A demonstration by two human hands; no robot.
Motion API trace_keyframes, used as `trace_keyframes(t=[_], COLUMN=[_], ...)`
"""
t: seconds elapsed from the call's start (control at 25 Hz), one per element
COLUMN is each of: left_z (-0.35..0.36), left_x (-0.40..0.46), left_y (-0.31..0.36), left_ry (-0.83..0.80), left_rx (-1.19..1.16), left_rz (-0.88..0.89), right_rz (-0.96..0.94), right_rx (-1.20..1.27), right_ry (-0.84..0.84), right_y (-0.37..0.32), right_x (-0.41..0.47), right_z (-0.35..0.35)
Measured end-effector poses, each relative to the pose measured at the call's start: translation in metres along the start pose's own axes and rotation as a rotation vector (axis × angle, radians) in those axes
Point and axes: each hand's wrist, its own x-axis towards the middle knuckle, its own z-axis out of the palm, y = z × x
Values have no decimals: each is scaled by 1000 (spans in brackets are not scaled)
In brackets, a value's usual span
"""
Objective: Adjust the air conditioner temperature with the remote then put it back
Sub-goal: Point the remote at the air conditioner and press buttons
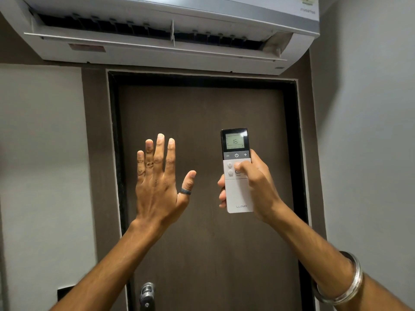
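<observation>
Dark brown and framed in black, a closed door (pixel 202 153) fills the background between pale walls, with the air conditioner (pixel 157 30) mounted directly above it. Of the two hands, the right hand (pixel 251 187) is wrapped around the remote (pixel 237 171), fingers curled behind its white lower body and the thumb (pixel 243 168) resting on the small buttons just below the minus, power and plus row. The left hand (pixel 159 182) holds nothing; it is raised flat and spread wide, palm toward the door, well apart from the remote. The remote stands upright, screen end up and pointing toward the unit, its display (pixel 235 141) reading 16. It looks like a light, rigid plastic bar, smooth enough to slip in a loose hold, so the grip low on the plain white body seems right: it leaves the display and keys clear for the thumb. Beyond the hands, the unit's flap hangs open over dark vents. A metal bangle (pixel 350 281) circles the right wrist, and a door handle (pixel 147 292) shows at the bottom edge. No holder or surface for returning the remote is in view.
</observation>
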Motion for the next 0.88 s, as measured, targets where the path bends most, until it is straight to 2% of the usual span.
trace_keyframes(t=[0.88], left_z=[0], left_x=[-10], left_y=[10], left_ry=[20], left_rx=[23], left_rz=[50], right_rz=[-1], right_rx=[-38], right_ry=[35], right_y=[5], right_x=[-4], right_z=[3])
